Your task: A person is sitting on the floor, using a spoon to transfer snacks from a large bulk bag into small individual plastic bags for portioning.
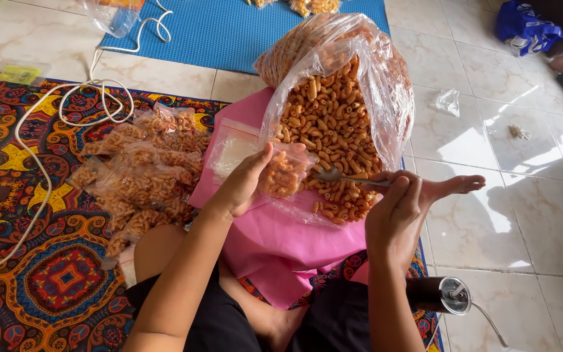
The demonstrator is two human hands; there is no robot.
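My left hand (244, 184) holds a small clear plastic bag (286, 171) partly filled with orange curled snacks, its mouth turned toward the big bag. My right hand (395, 212) grips a metal spoon (338, 175) whose bowl lies in the snacks at the mouth of a large clear plastic bag (350, 91) full of the same orange snacks. The big bag rests tilted on a pink cloth (281, 238) in front of my lap.
A pile of several filled small bags (141, 176) lies to the left on a patterned mat (27, 215). A white cord (79, 104) loops across it. A blue mat (242, 29) lies at the back, a dark cylindrical tool (439, 294) near my right knee, tiled floor to the right.
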